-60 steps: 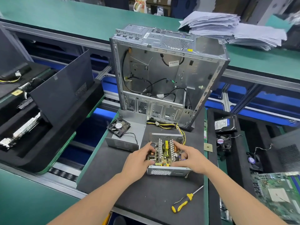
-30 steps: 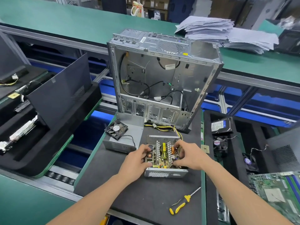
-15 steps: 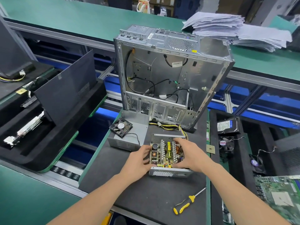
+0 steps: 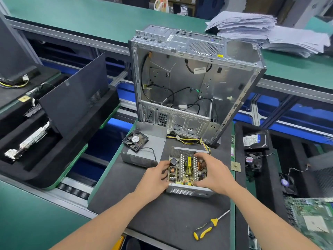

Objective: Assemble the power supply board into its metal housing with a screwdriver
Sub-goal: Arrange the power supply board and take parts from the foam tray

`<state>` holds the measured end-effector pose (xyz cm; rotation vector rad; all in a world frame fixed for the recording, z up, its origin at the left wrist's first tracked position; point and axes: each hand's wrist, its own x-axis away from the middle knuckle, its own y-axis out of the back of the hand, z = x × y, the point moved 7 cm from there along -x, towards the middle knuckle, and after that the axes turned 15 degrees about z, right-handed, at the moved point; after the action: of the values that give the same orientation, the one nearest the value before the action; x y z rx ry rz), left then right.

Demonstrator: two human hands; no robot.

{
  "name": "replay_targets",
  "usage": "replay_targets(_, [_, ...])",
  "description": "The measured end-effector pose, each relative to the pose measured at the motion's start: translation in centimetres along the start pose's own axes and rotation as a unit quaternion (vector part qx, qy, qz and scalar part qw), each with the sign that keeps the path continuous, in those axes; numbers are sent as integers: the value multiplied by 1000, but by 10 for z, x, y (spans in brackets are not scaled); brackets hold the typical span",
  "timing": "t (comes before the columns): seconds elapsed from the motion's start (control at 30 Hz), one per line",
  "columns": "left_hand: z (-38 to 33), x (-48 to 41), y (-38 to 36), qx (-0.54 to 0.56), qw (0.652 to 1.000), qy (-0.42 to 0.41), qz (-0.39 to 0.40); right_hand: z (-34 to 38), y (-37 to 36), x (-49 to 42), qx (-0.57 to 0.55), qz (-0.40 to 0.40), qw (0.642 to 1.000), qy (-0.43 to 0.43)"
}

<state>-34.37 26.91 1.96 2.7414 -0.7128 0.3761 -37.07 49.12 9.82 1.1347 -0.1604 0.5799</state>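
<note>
Both hands on the power supply board [image 4: 187, 168], screwdriver [image 4: 207, 229] nearer the right

The left hand [image 4: 153, 179] grips the board's left edge and the right hand [image 4: 214, 175] curls over its right side. The board sits in the metal housing [image 4: 187, 191] on the black mat [image 4: 158, 213], perhaps not fully seated. The screwdriver lies near-right of the housing, handle toward the person and tip slanting away right.
</note>
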Motion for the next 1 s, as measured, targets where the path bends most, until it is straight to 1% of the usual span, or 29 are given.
replay_targets(0.23, [-10, 2, 1, -77, 997, 0, 4, -5, -5, -2, -37, 16, 999, -28])
replay_targets(0.3, [-11, 3, 2, -92, 996, 3, 7, -9, -4, 1, -88, 13, 996, -5])
replay_targets(0.33, [-12, 3, 2, -96, 995, 5, 8, -13, -2, 4, -138, 1, 990, 15])
replay_targets(0.37, [-13, 3, 2, -102, 995, 7, 11, -18, 1, 8, -204, -26, 978, 33])
replay_targets(0.4, [-15, 3, 2, -111, 994, 6, 13, -25, 7, 12, -275, -75, 958, 41])
replay_targets(0.43, [-18, 3, 2, -122, 992, 5, 15, -35, 13, 15, -345, -135, 928, 33])
replay_targets(0.47, [-20, 2, 3, -136, 991, 7, 18, -48, 18, 16, -406, -187, 894, 6])
replay_targets(0.5, [-23, 1, 4, -153, 988, 14, 21, -59, 20, 15, -449, -214, 867, -34])
replay_targets(0.53, [-26, -1, 5, -180, 983, 24, 25, -67, 20, 10, -473, -201, 855, -74])
replay_targets(0.57, [-29, -2, 5, -214, 976, 33, 31, -70, 16, 2, -487, -151, 855, -99])
replay_targets(0.63, [-36, -5, 5, -281, 958, 40, 46, -66, 4, -12, -490, -25, 865, -108])
replay_targets(0.67, [-40, -7, 4, -303, 951, 39, 52, -64, 0, -15, -481, 5, 870, -106])
replay_targets(0.7, [-44, -9, 4, -317, 946, 35, 57, -63, 0, -17, -466, 8, 879, -102])
replay_targets(0.77, [-52, -13, 3, -337, 939, 26, 63, -60, 2, -17, -431, -13, 897, -94])
replay_targets(0.83, [-55, -16, 3, -361, 931, 15, 57, -58, 3, -16, -410, -34, 906, -97])
replay_targets(0.9, [-56, -18, 3, -362, 931, 15, 49, -61, 2, -16, -415, -54, 902, -100])
replay_targets(1.0, [-52, -20, 1, -339, 939, 19, 52, -64, -3, -18, -463, -72, 879, -88])
